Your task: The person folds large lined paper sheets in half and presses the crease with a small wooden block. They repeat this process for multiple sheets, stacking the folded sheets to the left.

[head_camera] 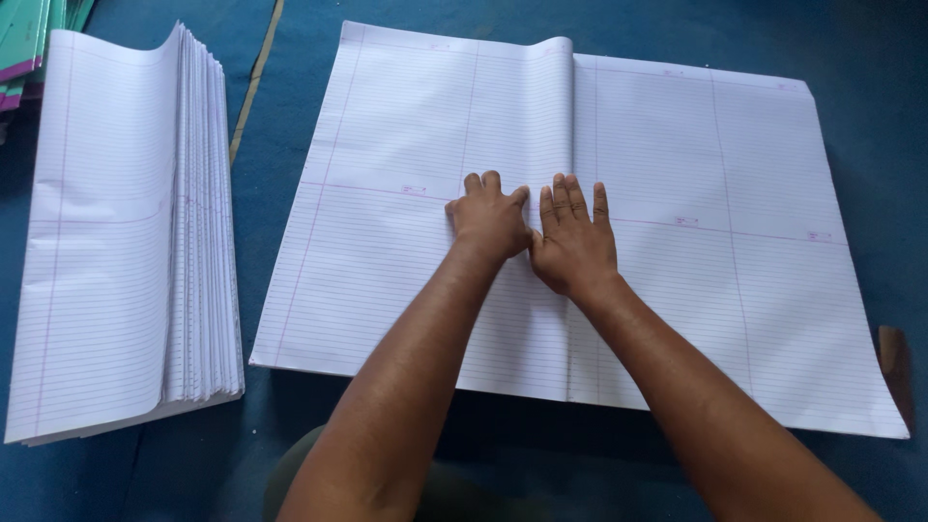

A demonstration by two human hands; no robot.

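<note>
Creasing in hand — left hand (488, 217) and right hand (573, 232), flat and grasping nothing, press the fold of the large white ruled paper sheets (696, 242); next likely calls for smoothing outward.

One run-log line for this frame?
left hand: flat on ruled sheets | right hand: flat at centre fold | folded stack: at left

White large sheets (406, 145) ruled with fine grey lines and pink margin lines, a matching white ruled stack (106, 242), green and purple-edged covers (29, 39), and a blue floor covering (851, 58) are recorded.
</note>
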